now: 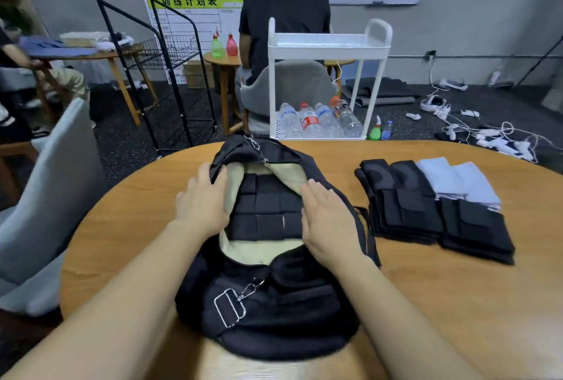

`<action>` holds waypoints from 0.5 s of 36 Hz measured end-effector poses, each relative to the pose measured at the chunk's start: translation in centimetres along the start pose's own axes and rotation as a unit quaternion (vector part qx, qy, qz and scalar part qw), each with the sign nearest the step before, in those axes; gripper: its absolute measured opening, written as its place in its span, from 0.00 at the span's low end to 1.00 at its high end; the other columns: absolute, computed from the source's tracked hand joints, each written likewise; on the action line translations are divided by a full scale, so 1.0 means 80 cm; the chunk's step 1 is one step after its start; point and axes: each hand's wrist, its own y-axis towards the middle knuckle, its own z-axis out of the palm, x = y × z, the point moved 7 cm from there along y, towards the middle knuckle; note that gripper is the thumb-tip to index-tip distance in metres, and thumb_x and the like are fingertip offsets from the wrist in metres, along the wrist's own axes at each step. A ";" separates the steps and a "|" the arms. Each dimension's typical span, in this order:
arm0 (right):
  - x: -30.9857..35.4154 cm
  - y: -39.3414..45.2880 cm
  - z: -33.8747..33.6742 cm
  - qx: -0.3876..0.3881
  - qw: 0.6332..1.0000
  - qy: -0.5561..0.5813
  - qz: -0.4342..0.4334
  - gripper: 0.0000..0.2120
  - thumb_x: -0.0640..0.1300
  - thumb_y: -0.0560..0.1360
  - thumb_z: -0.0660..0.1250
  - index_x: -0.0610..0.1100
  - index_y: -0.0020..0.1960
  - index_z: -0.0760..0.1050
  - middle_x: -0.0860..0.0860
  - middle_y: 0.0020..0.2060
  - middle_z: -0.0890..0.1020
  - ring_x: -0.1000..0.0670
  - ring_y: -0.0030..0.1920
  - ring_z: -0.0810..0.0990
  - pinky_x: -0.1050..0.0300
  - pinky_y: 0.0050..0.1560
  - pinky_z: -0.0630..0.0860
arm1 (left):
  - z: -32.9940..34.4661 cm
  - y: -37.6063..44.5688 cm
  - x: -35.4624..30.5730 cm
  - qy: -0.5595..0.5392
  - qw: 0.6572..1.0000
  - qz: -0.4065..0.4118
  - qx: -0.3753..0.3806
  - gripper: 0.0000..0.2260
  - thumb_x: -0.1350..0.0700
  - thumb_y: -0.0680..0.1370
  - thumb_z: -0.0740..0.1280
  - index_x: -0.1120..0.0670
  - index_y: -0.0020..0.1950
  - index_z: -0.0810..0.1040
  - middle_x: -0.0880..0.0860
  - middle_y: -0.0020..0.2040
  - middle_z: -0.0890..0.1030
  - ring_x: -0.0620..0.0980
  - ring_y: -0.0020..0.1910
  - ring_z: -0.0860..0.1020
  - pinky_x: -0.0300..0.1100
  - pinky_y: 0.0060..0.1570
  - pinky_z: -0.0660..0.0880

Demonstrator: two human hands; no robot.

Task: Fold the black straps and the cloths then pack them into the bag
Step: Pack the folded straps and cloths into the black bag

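Note:
A black bag (274,303) with a cream lining lies open on the wooden table (426,303) in front of me. Folded black straps (268,209) fill its opening in neat rows. My left hand (202,201) rests flat on the bag's left rim, fingers straight. My right hand (327,216) lies flat on the right rim, fingertips at the lining edge. To the right on the table sit stacks of folded black straps (426,212) and two folded light blue cloths (457,180).
A metal buckle and clip (234,303) lie on the bag's front. Beyond the table stand a white cart (329,44) with water bottles, a seated person (283,19), a black wire rack (146,59) and a grey chair (54,196) at my left.

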 end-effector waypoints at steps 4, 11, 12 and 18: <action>-0.075 -0.044 -0.027 -0.007 0.997 -0.036 0.067 0.16 0.37 0.74 0.61 0.36 0.60 0.74 0.42 0.55 0.78 0.40 0.57 0.77 0.47 0.61 0.71 | 0.006 -0.005 -0.005 0.002 1.000 -0.003 0.004 0.38 0.59 0.75 0.66 0.49 0.79 0.48 0.55 0.77 0.47 0.60 0.69 0.63 0.53 0.60 0.69; -0.173 -0.096 -0.041 0.103 0.971 -0.138 0.164 0.27 0.42 0.77 0.61 0.37 0.74 0.61 0.41 0.70 0.68 0.42 0.72 0.65 0.49 0.71 0.62 | 0.014 -0.009 -0.005 -0.007 1.000 -0.012 -0.001 0.37 0.58 0.75 0.65 0.49 0.79 0.49 0.55 0.77 0.49 0.61 0.68 0.64 0.54 0.59 0.69; -0.181 -0.097 -0.041 0.115 0.968 -0.145 0.171 0.28 0.43 0.78 0.60 0.38 0.76 0.57 0.41 0.72 0.65 0.43 0.73 0.61 0.50 0.73 0.59 | 0.014 -0.009 -0.005 -0.009 1.000 -0.014 -0.001 0.37 0.58 0.75 0.66 0.49 0.79 0.49 0.55 0.77 0.49 0.61 0.68 0.64 0.54 0.59 0.70; -0.204 -0.081 -0.037 0.173 0.951 -0.159 0.203 0.34 0.44 0.79 0.59 0.38 0.79 0.45 0.40 0.78 0.52 0.42 0.77 0.50 0.49 0.76 0.52 | 0.016 -0.006 -0.003 -0.011 1.000 -0.019 0.002 0.38 0.56 0.75 0.67 0.48 0.79 0.48 0.53 0.77 0.49 0.60 0.70 0.63 0.55 0.60 0.71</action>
